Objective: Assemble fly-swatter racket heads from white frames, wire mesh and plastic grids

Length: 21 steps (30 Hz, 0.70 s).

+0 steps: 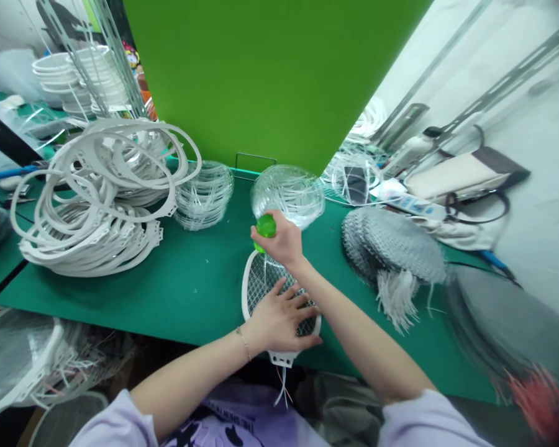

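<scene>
An electric mosquito-swatter head [256, 282], a white oval frame with a mesh grid, lies flat on the green table, its white and red wires hanging off the near edge. My left hand [284, 316] lies flat on the mesh with its fingers spread. Above the far rim, my right hand [282, 239] is closed around a tool with a translucent green handle [266, 226]. The tool's working end is hidden, so its kind does not show.
White oval frames [93, 186] are piled at the left. Clear plastic rings [205, 195] and another ring stack [289, 189] stand before the green panel [270, 74]. Grey mesh sheets [391, 239] with white wires lie right; more dark mesh [507, 323] sits beyond.
</scene>
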{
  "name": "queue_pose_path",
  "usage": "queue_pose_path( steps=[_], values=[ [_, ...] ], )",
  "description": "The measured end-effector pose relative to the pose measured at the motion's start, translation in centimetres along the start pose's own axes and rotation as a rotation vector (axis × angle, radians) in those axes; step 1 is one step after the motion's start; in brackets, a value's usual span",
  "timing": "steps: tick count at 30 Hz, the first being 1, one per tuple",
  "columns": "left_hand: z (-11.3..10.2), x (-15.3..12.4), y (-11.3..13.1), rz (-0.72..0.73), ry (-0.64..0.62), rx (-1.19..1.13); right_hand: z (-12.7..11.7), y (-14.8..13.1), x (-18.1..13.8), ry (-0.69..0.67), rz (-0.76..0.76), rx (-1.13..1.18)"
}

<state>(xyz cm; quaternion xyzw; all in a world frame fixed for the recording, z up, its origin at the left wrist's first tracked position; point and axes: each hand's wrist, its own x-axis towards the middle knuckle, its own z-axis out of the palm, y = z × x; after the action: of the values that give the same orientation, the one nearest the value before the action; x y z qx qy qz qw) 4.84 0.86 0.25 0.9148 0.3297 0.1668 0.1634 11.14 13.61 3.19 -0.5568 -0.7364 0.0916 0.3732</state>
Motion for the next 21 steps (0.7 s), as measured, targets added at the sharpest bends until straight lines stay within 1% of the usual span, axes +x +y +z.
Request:
queue_pose_path(
  steps=[2,5,8,12,17,21],
  values=[
    [0.0,0.0,-0.1,0.005,-0.002,0.001,0.2,-0.4,-0.1,0.011,-0.005,0.013],
    [0.1,-0.1,-0.2,0.022,0.006,0.009,0.2,-0.9,-0.6,-0.03,0.0,0.03],
    [0.2,-0.2,-0.2,0.019,0.011,0.001,0.0,-1.4,-1.2,-0.023,-0.045,0.098],
    [0.1,-0.2,-0.2,0.001,-0.037,-0.026,-0.3,-2.4,-2.5,-0.076,-0.096,0.132],
    [-0.2,-0.3,-0.1,-0.003,-0.102,-0.026,-0.9,-3.7,-4.4,-0.111,-0.167,0.154],
    [0.3,-0.6,0.0,-0.01,-0.115,0.031,-1.3,-4.6,-5.8,-0.148,-0.225,0.162]
  ],
)
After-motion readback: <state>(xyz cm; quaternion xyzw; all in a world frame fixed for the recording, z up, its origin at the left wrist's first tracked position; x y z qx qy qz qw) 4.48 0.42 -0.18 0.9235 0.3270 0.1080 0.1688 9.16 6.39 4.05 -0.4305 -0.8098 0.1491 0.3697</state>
